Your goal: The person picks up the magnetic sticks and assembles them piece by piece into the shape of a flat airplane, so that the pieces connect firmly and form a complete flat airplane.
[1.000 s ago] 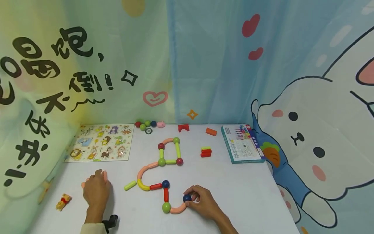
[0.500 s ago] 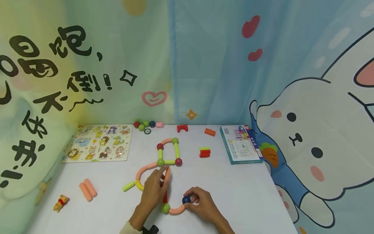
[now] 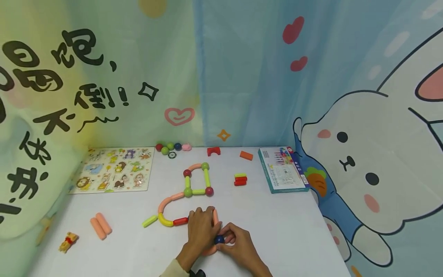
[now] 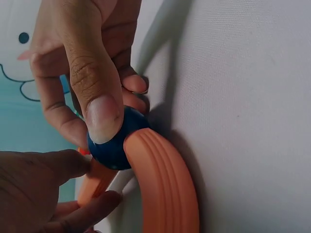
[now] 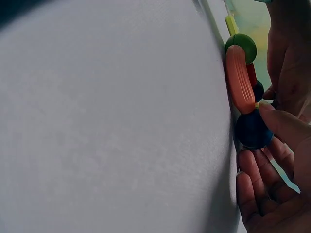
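Observation:
My right hand (image 3: pixel 238 246) pinches a dark blue ball (image 3: pixel 219 239) between thumb and fingers at the near end of a chain of rods and balls. A curved salmon rod (image 4: pixel 165 179) meets this ball and runs to a green ball (image 5: pixel 243 47), seen in the right wrist view. My left hand (image 3: pixel 202 231) holds a salmon rod (image 3: pixel 215 217) by its sides, its end against the blue ball in the left wrist view. In the head view that hand hides the chain's green ball and upright red rod. The chain's red rod (image 3: pixel 180 221) shows left of it.
Two salmon rods (image 3: pixel 100 226) and a bear figure (image 3: pixel 68 242) lie left; a lime rod (image 3: pixel 150 221) lies beside the chain. Behind are an animal puzzle board (image 3: pixel 114 169), several balls (image 3: pixel 170 146), red and lime rods (image 3: pixel 240 179), and a box (image 3: pixel 283 169) at right.
My left hand has carried a salmon rod from the left side of the table across to the blue ball. My right hand keeps its pinch on the ball in nearly the same place.

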A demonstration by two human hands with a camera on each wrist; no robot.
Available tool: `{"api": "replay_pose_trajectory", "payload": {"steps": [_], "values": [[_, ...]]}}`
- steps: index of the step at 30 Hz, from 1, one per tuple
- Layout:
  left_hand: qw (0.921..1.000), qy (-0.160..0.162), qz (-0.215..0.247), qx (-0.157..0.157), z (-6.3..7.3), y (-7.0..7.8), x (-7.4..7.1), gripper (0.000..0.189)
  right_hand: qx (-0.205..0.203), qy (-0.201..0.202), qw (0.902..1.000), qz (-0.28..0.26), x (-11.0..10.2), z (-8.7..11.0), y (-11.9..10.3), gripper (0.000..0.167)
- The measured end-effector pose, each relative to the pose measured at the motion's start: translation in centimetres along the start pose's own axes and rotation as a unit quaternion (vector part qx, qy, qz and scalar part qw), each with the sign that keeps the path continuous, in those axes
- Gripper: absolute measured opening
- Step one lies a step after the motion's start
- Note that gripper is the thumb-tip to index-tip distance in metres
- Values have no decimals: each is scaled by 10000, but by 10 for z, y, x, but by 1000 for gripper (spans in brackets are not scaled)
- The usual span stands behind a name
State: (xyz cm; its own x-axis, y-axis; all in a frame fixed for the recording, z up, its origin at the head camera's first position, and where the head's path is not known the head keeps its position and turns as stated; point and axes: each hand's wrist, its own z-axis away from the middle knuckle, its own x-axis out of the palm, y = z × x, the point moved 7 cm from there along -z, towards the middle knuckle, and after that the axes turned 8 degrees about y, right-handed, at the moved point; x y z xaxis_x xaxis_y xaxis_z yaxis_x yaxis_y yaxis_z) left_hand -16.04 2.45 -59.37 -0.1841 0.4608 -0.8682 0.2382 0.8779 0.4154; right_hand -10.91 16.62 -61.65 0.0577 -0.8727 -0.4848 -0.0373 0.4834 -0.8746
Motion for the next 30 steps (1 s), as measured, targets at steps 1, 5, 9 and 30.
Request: {"api": "replay_pose_trajectory", "payload": {"steps": [1,5,9,30], "values": [[10000,-25,-13,24,0,0,0,53,-5,-4,10000,-24,0,0,0,38],[9999,-100,-52,119,1,0,0,46,-82,-23,9999,-109,0,0,-1,42],[9994,-30,-216,285,-1,-1,0,27,-126,-13,9999,-56,3,-1,-3,42],[9982,-316,347,368,7,-77,-45,30,697,148,9922,1026,15,-15,-14,54]]}}
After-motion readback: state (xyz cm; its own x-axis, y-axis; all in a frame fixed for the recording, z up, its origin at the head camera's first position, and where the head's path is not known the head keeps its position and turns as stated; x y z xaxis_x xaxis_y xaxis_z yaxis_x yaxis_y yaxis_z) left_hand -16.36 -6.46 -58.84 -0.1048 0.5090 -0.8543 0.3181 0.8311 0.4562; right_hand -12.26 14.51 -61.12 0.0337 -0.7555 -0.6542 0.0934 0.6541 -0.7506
